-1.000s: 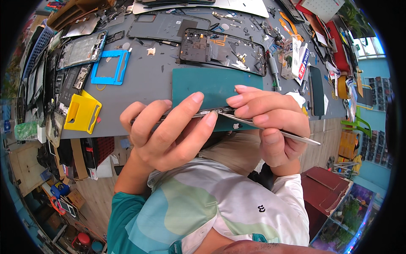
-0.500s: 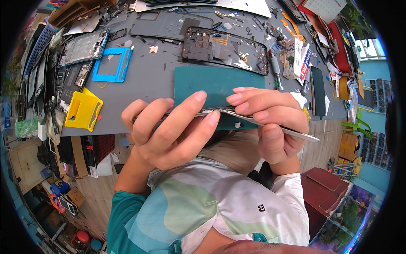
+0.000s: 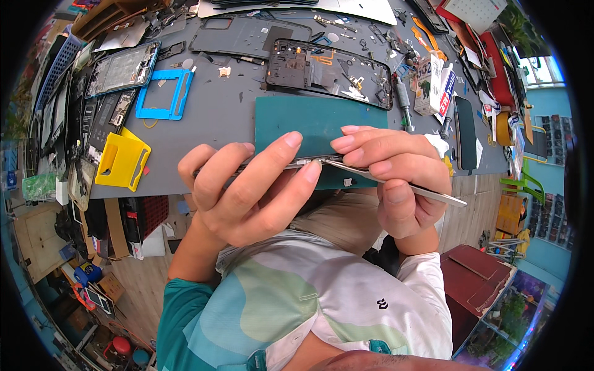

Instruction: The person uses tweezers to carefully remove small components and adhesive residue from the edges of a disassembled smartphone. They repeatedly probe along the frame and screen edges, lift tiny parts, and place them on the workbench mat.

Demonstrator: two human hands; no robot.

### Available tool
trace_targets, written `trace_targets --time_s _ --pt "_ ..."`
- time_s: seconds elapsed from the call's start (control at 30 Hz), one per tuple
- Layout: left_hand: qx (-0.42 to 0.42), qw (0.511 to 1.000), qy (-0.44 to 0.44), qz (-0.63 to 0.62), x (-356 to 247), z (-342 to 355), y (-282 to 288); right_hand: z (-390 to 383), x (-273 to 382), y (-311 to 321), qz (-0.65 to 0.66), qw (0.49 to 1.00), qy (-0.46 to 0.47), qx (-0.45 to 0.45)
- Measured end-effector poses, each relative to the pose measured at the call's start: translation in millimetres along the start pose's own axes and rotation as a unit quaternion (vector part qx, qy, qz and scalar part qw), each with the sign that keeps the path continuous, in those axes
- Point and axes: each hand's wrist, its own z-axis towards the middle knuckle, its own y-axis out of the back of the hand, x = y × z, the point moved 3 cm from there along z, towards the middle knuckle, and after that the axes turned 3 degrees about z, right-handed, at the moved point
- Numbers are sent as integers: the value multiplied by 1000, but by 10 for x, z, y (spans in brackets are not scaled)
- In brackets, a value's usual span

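Left hand (image 3: pixel 247 195) grips slim device (image 3: pixel 301 163); right hand (image 3: pixel 411 176) grips tweezers (image 3: pixel 433 195); poses nearly unchanged

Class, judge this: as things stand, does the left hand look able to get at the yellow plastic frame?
Probably, but only by freeing itself: the left hand holds a slim device edge-on. The way across the grey tabletop to the yellow plastic frame looks unblocked.

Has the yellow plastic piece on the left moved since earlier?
No. Judged against the green mat, the yellow plastic piece lies where it did, shifted neither way.
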Motion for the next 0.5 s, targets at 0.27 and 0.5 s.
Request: trace_targets --time_s 0.27,0.5 --pt "2 1000 -2 0 3 0 5 -8 -10 11 -23 1000 14 15" --pt "4 1000 0 -2 1 -2 4 0 -6 22 -29 999 16 24"
